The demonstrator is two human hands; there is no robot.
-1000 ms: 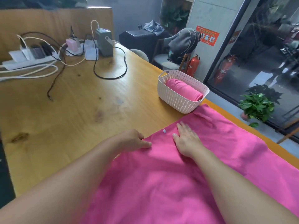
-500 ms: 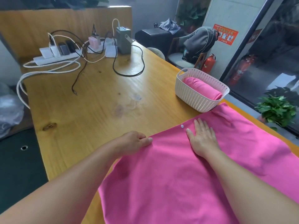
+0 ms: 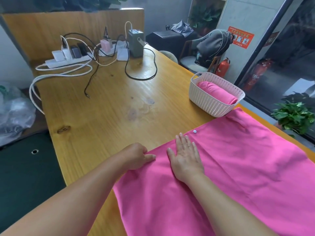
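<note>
Our left hand [image 3: 138, 156] pinches the far edge of the cloth [image 3: 242, 176] with curled fingers; our right hand [image 3: 186, 158] lies flat on it just right, fingers straight.

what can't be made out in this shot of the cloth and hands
Head view only:
cloth: near and right sides cut off by the frame, so its full shape is unknown.
left hand: fingers hidden under its knuckles; whether they pinch the cloth's edge is unclear.
roll in basket: lower part hidden by the basket wall.
white dot by right hand: too small to identify.
red sign: text too small.
</note>
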